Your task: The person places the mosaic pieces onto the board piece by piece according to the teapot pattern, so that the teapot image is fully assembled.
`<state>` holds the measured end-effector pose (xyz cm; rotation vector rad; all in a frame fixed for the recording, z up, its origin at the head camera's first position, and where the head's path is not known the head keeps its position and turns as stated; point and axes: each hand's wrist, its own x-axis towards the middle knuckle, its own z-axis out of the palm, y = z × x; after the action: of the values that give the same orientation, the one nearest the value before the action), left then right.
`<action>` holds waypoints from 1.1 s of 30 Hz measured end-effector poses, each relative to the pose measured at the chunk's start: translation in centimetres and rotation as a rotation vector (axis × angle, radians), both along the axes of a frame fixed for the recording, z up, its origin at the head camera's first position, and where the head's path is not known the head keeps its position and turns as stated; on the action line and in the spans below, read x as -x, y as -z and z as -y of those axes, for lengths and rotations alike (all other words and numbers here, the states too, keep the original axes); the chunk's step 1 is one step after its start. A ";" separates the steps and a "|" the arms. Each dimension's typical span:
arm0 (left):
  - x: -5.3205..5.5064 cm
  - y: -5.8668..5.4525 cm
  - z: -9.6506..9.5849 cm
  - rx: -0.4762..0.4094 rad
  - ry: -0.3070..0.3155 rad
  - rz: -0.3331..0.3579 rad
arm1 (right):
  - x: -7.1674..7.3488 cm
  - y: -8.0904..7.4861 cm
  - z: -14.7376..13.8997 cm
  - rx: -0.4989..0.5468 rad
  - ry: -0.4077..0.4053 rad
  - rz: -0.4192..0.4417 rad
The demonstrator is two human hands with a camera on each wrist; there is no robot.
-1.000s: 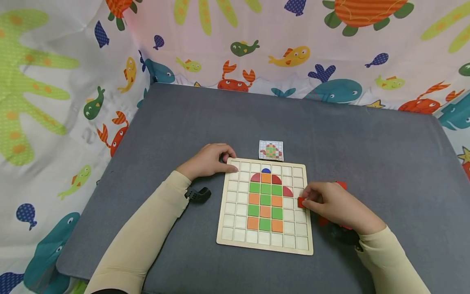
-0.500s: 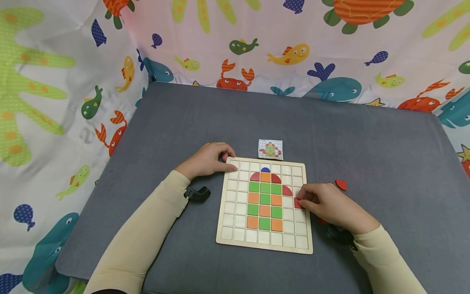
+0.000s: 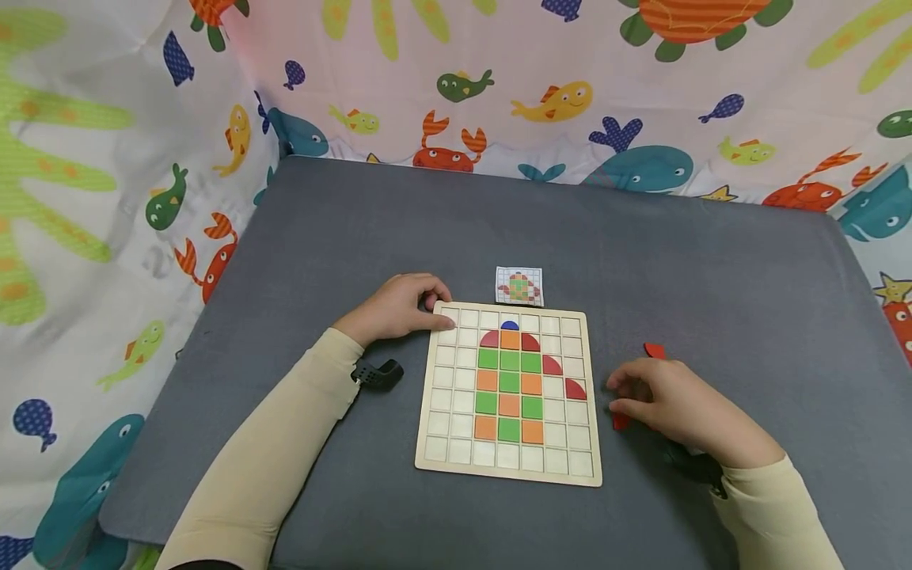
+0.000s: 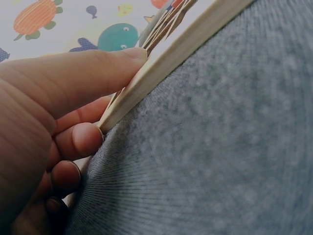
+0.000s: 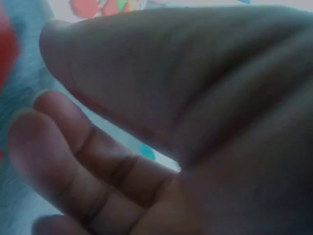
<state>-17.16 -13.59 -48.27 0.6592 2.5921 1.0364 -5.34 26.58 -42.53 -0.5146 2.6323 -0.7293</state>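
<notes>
In the head view, a square wooden grid board [image 3: 507,457] lies on the grey table, with green and orange square tiles, a blue half-round and several red quarter-rounds in its cells. At its far left corner my left hand [image 3: 395,309] holds the board. In the left wrist view the thumb [image 4: 98,73] lies on the rim and the other fingers curl at the corner. My right hand [image 3: 684,408] is off the board's right side, its fingers loosely bent with nothing between them. A red quarter-round [image 3: 575,389] sits in the rightmost column.
A small printed pattern card [image 3: 518,286] lies just beyond the board. Loose red pieces rest near my right hand: one red piece [image 3: 655,350] behind it, another red piece [image 3: 621,422] under the fingertips, partly hidden. A sea-animal cloth [image 3: 399,71] hangs behind the table.
My right hand set the red quarter-round into a right-column cell, let go of it and moved right, off the board. The left hand stays at the corner.
</notes>
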 end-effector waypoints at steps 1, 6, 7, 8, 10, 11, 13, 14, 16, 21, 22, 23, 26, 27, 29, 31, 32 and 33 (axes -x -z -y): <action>0.0 0.0 0.0 0.001 0.000 0.000 | -0.2 0.2 -0.2 0.004 -0.001 0.001; 0.0 0.0 0.0 -0.001 0.001 0.002 | -1.1 0.8 -0.8 0.012 -0.017 -0.012; 0.0 0.1 0.0 0.000 0.003 0.002 | -1.2 0.9 -0.8 0.003 -0.016 -0.010; 0.0 0.1 0.0 0.000 0.004 0.002 | -1.3 1.0 -0.7 -0.005 -0.017 -0.011; 0.1 0.1 0.0 0.001 0.006 0.003 | -1.4 1.0 -0.7 -0.019 -0.020 -0.015; 0.0 0.1 0.0 0.001 0.006 0.005 | -1.4 1.1 -0.6 -0.022 -0.024 -0.023; 0.0 0.2 0.0 0.000 0.005 0.005 | -1.4 1.1 -0.4 -0.034 -0.038 -0.045; 0.0 0.1 0.0 -0.001 0.005 0.005 | -1.4 1.1 -0.3 -0.047 -0.044 -0.058; 0.0 0.0 0.1 -0.003 0.004 0.006 | -1.5 1.1 0.0 -0.084 -0.055 -0.084; 0.0 -0.1 0.0 0.000 0.005 0.009 | -1.7 0.8 0.9 -0.158 -0.057 -0.141; 0.0 -0.1 0.0 0.002 0.005 0.008 | -1.8 0.7 1.1 -0.153 -0.058 -0.155; 0.0 -0.1 0.0 0.002 0.005 0.010 | -1.9 0.7 1.3 -0.145 -0.062 -0.171; 0.0 -0.1 0.0 0.003 0.004 0.013 | -2.2 0.7 2.0 -0.092 -0.096 -0.217; 0.0 -0.1 0.0 0.003 0.004 0.012 | -2.2 0.8 2.3 -0.073 -0.111 -0.227; 0.0 -0.1 0.1 0.002 0.003 0.011 | -2.3 1.0 2.8 -0.040 -0.143 -0.246; 0.0 -0.1 0.1 0.003 0.004 0.008 | -2.3 1.3 3.1 -0.011 -0.168 -0.251; 0.0 -0.1 0.1 0.004 0.005 0.006 | -2.3 1.5 3.2 0.005 -0.178 -0.252; 0.0 -0.1 0.1 0.007 0.006 0.005 | -2.3 1.6 3.3 0.021 -0.190 -0.254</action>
<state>-17.18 -13.69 -48.16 0.6616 2.5873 1.0252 -3.02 23.28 -44.10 -0.9028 2.7562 -0.6704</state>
